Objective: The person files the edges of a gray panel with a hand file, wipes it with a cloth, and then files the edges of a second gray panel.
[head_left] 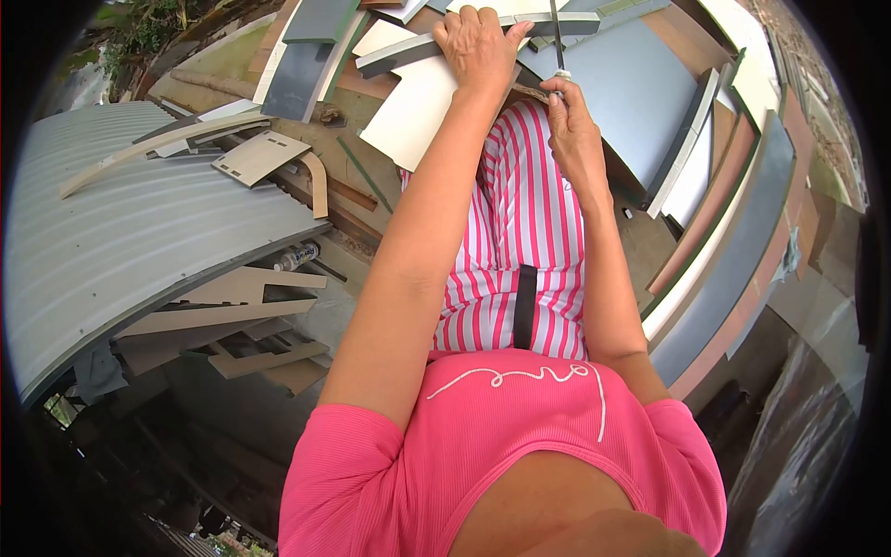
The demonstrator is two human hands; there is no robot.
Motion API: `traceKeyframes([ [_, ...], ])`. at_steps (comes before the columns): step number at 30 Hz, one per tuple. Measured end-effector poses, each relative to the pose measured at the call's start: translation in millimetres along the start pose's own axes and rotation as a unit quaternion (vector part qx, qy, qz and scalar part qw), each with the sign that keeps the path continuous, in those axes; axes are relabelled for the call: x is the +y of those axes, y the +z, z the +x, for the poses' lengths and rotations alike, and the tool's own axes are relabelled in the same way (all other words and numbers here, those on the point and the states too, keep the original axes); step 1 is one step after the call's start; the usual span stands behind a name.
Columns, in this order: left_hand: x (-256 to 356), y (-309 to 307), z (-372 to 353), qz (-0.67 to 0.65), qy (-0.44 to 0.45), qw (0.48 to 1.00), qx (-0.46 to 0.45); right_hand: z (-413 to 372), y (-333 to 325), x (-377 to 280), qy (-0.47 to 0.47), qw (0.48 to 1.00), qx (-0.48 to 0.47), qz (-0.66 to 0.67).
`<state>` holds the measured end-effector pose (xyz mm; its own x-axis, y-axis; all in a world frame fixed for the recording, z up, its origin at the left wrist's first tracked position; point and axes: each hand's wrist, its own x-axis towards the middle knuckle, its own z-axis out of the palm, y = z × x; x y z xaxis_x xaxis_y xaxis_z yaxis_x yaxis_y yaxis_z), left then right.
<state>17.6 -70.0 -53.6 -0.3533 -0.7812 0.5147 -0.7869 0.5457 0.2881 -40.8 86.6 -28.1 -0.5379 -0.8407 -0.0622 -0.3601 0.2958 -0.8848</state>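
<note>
A long narrow grey strip lies across the top of the view, over cream and blue-grey boards. My left hand rests over the strip, fingers curled round its far edge and thumb to the right. Just right of it, my right hand is closed round the light handle of a thin dark tool. The tool's blade points away from me and crosses the strip near its right part. Its tip is cut off by the frame's top edge. A cream board sits below the strip, left of my knees.
Stacked long boards curve along the right side. A blue-grey panel lies beyond my right hand. Corrugated metal sheeting fills the left, with offcuts at its edge. A plastic bottle lies beneath that edge.
</note>
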Motion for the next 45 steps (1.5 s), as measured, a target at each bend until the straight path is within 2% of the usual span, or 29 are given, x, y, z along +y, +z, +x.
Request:
traceKeyframes([
  [1, -1, 0, 0, 0.001, 0.000, 1.000, 0.000, -1, 3, 4, -0.049, 0.998, 0.032, -0.002],
  [5, 3, -3, 3, 0.003, -0.001, 1.000, -0.003, -1, 2, 3, -0.051, 0.998, 0.025, -0.011],
  [7, 2, -1, 2, 0.001, -0.019, 1.000, -0.023, 2, -5, -11, 0.039, 0.999, -0.030, -0.013],
  [10, 1, 1, 3, 0.002, -0.010, 1.000, 0.007, 3, -7, -13, 0.056, 0.998, -0.040, -0.003],
  [16, 4, -5, 2, -0.002, -0.018, 1.000, -0.008, 1, 1, 2, 0.001, 1.000, -0.008, -0.004],
  [20, 1, -3, 3, -0.012, -0.006, 1.000, -0.005, 0, 1, 2, -0.002, 1.000, -0.018, 0.004],
  [31, 1, 0, 4, -0.008, -0.012, 1.000, 0.017, 5, -1, 0, 0.020, 0.999, -0.032, 0.002],
  [36, 2, -1, 6, -0.016, -0.032, 0.999, -0.024, 11, -6, 0, 0.053, 0.997, -0.043, 0.032],
  [40, 1, 1, 3, -0.002, -0.016, 1.000, 0.001, 5, -6, 1, 0.074, 0.996, -0.050, 0.027],
  [41, 0, 1, 2, -0.002, -0.009, 1.000, 0.002, 3, -4, 2, 0.073, 0.996, -0.050, 0.027],
  [43, 0, 0, 3, -0.003, -0.001, 1.000, 0.003, 0, 0, 1, 0.005, 1.000, 0.001, 0.013],
  [45, 1, 0, 4, 0.005, -0.022, 0.999, -0.030, 0, -1, -1, 0.017, 1.000, -0.009, 0.015],
])
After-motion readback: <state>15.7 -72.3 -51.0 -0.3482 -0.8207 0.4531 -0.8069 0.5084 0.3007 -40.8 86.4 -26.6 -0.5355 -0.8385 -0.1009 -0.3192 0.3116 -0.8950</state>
